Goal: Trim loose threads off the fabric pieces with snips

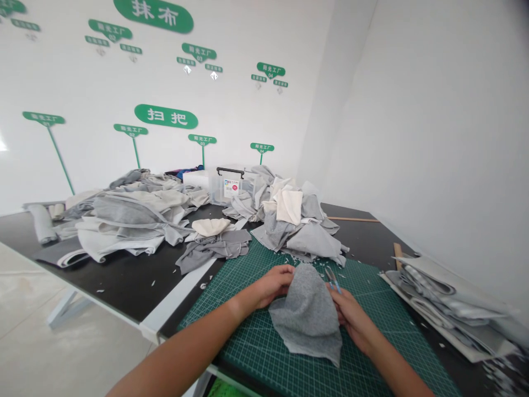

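A piece of grey cloth [308, 314] is held up over the green cutting mat [235, 309], its lower edge hanging toward me. My left hand [278, 284] grips its upper left side, fingers closed and partly behind the fabric. On the right side, my right hand [347, 311] is closed around small blue-handled snips [333, 279], whose metal blades point up and away. The fingers of that hand also appear to touch the cloth's right edge, though they are partly hidden by it.
Cut cloth pieces [285, 231] are heaped at the mat's far edge, among small scraps. A larger fabric pile [128, 215] lies left, with a clear plastic box [231, 187] behind. Folded fabric [450, 309] is stacked right, near the wall. The black table's edge [95, 298] runs along the left.
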Action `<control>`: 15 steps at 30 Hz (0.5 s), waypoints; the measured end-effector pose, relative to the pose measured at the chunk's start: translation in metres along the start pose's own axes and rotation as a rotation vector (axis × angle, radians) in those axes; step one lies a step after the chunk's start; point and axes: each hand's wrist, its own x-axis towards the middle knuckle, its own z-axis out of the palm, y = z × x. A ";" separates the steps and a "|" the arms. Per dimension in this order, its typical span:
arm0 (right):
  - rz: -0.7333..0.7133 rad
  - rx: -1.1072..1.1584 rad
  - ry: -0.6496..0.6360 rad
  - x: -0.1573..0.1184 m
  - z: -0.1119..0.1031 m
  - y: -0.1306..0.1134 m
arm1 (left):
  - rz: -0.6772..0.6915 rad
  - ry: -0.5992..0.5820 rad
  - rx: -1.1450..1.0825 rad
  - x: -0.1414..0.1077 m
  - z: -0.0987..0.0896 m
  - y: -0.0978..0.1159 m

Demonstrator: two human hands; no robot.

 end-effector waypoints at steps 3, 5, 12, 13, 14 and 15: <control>-0.023 -0.014 0.068 0.000 -0.003 -0.006 | 0.162 0.069 0.122 0.003 -0.004 0.008; -0.046 -0.040 0.093 -0.002 -0.004 -0.012 | 0.273 0.116 0.217 0.004 -0.005 0.016; -0.237 -0.201 0.097 -0.016 -0.002 -0.042 | 0.398 0.109 0.327 -0.009 0.003 0.054; -0.263 -0.217 0.105 -0.018 -0.003 -0.048 | 0.347 0.062 0.267 -0.013 0.006 0.060; -0.290 -0.233 0.114 -0.020 -0.004 -0.054 | 0.285 0.015 0.193 -0.017 0.010 0.066; -0.318 -0.249 0.125 -0.022 -0.005 -0.060 | 0.218 -0.034 0.114 -0.021 0.013 0.070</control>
